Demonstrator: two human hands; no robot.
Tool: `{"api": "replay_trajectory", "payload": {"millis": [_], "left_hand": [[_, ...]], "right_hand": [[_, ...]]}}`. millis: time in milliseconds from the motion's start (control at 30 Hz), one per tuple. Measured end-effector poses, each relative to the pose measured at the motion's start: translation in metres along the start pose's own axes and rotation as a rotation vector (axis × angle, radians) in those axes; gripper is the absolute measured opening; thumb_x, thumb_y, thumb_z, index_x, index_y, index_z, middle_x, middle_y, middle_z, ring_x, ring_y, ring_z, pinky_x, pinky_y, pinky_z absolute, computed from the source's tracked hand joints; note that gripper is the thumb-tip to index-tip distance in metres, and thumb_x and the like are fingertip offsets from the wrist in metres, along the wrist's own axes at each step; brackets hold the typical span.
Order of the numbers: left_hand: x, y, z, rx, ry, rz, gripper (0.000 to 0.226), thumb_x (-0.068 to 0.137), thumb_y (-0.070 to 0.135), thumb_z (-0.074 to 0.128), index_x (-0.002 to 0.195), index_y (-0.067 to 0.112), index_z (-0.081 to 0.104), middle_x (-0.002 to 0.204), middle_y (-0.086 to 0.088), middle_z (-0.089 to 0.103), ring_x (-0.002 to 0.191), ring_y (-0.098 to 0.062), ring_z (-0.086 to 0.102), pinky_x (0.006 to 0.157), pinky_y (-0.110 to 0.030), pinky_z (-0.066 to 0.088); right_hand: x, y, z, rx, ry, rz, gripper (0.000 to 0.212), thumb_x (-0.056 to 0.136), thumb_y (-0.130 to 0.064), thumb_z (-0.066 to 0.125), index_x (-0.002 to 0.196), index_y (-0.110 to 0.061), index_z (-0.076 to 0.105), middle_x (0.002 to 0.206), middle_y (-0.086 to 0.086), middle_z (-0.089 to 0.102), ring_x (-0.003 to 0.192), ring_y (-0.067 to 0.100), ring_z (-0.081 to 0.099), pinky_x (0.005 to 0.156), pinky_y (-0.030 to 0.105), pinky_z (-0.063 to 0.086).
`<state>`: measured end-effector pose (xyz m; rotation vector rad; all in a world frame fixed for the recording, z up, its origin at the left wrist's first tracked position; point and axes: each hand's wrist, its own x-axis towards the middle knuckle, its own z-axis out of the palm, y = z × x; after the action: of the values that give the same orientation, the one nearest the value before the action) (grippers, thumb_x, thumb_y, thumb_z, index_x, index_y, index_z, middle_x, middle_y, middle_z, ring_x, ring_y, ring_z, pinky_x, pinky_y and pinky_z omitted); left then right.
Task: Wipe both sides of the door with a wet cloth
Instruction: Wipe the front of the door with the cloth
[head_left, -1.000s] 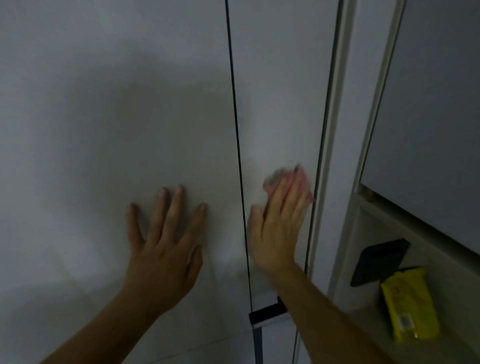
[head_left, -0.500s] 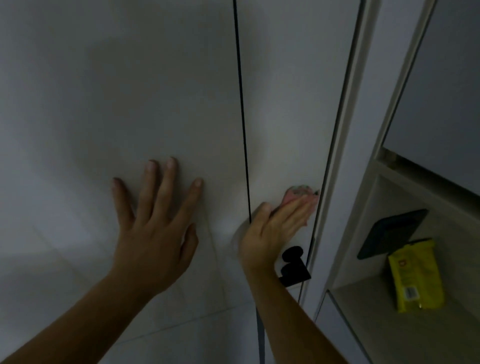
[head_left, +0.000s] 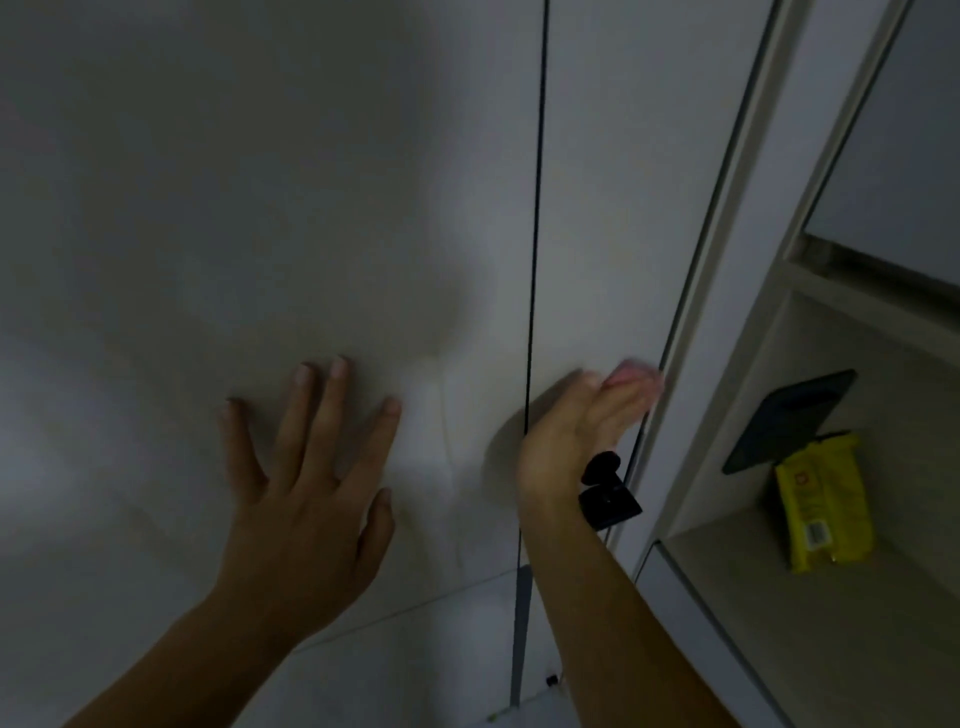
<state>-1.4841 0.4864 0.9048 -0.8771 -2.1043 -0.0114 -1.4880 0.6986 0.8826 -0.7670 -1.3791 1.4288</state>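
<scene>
1. My left hand lies flat on the pale wall panel, fingers spread wide and holding nothing. Bare panel runs on toward 9 and 12 o'clock.
2. At 3 o'clock of that hand, a thin dark gap marks the door's left edge.
3. The door is the narrow strip between that gap and the frame. Its face is bare toward 12 o'clock.
4. My right hand, blurred, keeps its fingers straight and together, pressing the pink cloth against the door. The cloth peeks out at 1 o'clock, right at the door's right edge.
5. The black handle sits at 5 o'clock, just beside my wrist.
6. Further toward 3 o'clock, a shelf holds a dark flat object and a yellow packet.
</scene>
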Motion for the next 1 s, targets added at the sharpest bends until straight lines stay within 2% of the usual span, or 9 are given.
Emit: {"api": "replay_trajectory", "payload": {"millis": [100, 267, 400, 500, 600, 667, 733, 867, 1000], "left_hand": [[-0.011, -0.01, 0.008, 0.025, 0.053, -0.001, 0.065, 0.087, 0.031, 0.058, 0.148, 0.011, 0.052, 0.165, -0.026, 0.021, 0.154, -0.041, 0.019, 0.117, -0.074, 0.008], [-0.028, -0.02, 0.015, 0.017, 0.088, -0.001, 0.065, 0.087, 0.03, 0.059, 0.149, 0.012, 0.052, 0.165, -0.022, 0.025, 0.153, -0.04, 0.024, 0.118, -0.073, 0.005], [-0.03, -0.026, 0.014, -0.007, 0.098, 0.026, 0.064, 0.089, 0.032, 0.05, 0.149, 0.011, 0.05, 0.165, -0.02, 0.026, 0.152, -0.038, 0.025, 0.12, -0.067, 0.0], [-0.03, -0.03, 0.02, 0.017, 0.124, 0.051, 0.064, 0.089, 0.032, 0.051, 0.149, 0.011, 0.049, 0.166, -0.018, 0.024, 0.154, -0.036, 0.023, 0.12, -0.068, 0.001], [-0.03, -0.03, 0.03, 0.016, 0.176, 0.061, 0.063, 0.09, 0.032, 0.051, 0.148, 0.01, 0.05, 0.166, -0.018, 0.026, 0.154, -0.037, 0.023, 0.12, -0.069, 0.002], [-0.03, -0.029, 0.035, 0.023, 0.208, 0.063, 0.061, 0.09, 0.031, 0.052, 0.147, 0.009, 0.052, 0.165, -0.019, 0.028, 0.153, -0.039, 0.023, 0.12, -0.07, 0.003], [-0.03, -0.028, 0.038, 0.037, 0.227, 0.061, 0.061, 0.09, 0.032, 0.052, 0.146, 0.008, 0.053, 0.165, -0.02, 0.028, 0.154, -0.04, 0.022, 0.119, -0.072, 0.004], [-0.032, -0.025, 0.043, 0.054, 0.279, 0.04, 0.058, 0.093, 0.033, 0.048, 0.145, 0.007, 0.054, 0.164, -0.021, 0.028, 0.154, -0.039, 0.022, 0.117, -0.073, 0.009], [-0.048, -0.014, 0.062, 0.093, 0.323, 0.005, 0.062, 0.092, 0.035, 0.047, 0.148, 0.008, 0.049, 0.165, -0.024, 0.024, 0.155, -0.04, 0.019, 0.117, -0.073, 0.009]], "right_hand": [[-0.019, 0.006, 0.012, -0.114, -0.032, -0.256, 0.067, 0.099, -0.058, 0.011, 0.149, -0.025, -0.018, 0.164, -0.006, -0.02, 0.156, 0.013, -0.017, 0.125, 0.034, -0.017], [-0.048, 0.027, 0.015, -0.162, -0.087, -0.251, 0.071, 0.098, -0.062, 0.01, 0.152, -0.025, -0.018, 0.169, 0.002, -0.02, 0.156, 0.012, -0.019, 0.126, 0.045, -0.014], [-0.029, -0.031, 0.032, -0.258, -0.094, -0.732, 0.068, 0.107, -0.049, 0.013, 0.16, -0.011, -0.004, 0.171, 0.014, -0.007, 0.158, 0.032, -0.009, 0.126, 0.049, -0.013], [-0.028, -0.046, 0.042, -0.312, -0.057, -0.89, 0.068, 0.107, -0.042, 0.02, 0.16, -0.001, 0.009, 0.169, 0.023, 0.003, 0.158, 0.039, -0.002, 0.126, 0.051, -0.008], [-0.063, 0.026, 0.025, -0.418, -0.154, -0.887, 0.07, 0.107, -0.038, 0.027, 0.161, 0.001, 0.006, 0.17, 0.021, -0.002, 0.158, 0.036, -0.005, 0.125, 0.061, -0.001], [-0.08, 0.066, 0.013, -0.454, -0.204, -0.86, 0.069, 0.109, -0.044, 0.02, 0.162, -0.008, -0.004, 0.171, 0.014, -0.009, 0.158, 0.034, -0.009, 0.124, 0.062, 0.001], [-0.066, 0.053, 0.02, -0.396, -0.165, -0.845, 0.067, 0.109, -0.048, 0.013, 0.162, -0.013, -0.007, 0.171, 0.011, -0.01, 0.158, 0.031, -0.011, 0.125, 0.057, -0.004], [-0.022, -0.023, 0.041, -0.294, 0.002, -0.813, 0.069, 0.105, -0.046, 0.016, 0.163, -0.011, 0.0, 0.172, 0.01, -0.006, 0.158, 0.027, -0.01, 0.126, 0.042, -0.014], [-0.056, 0.054, 0.027, -0.325, -0.036, -0.816, 0.07, 0.106, -0.046, 0.02, 0.164, -0.014, -0.005, 0.172, 0.006, -0.013, 0.158, 0.022, -0.014, 0.127, 0.044, -0.01]]}}
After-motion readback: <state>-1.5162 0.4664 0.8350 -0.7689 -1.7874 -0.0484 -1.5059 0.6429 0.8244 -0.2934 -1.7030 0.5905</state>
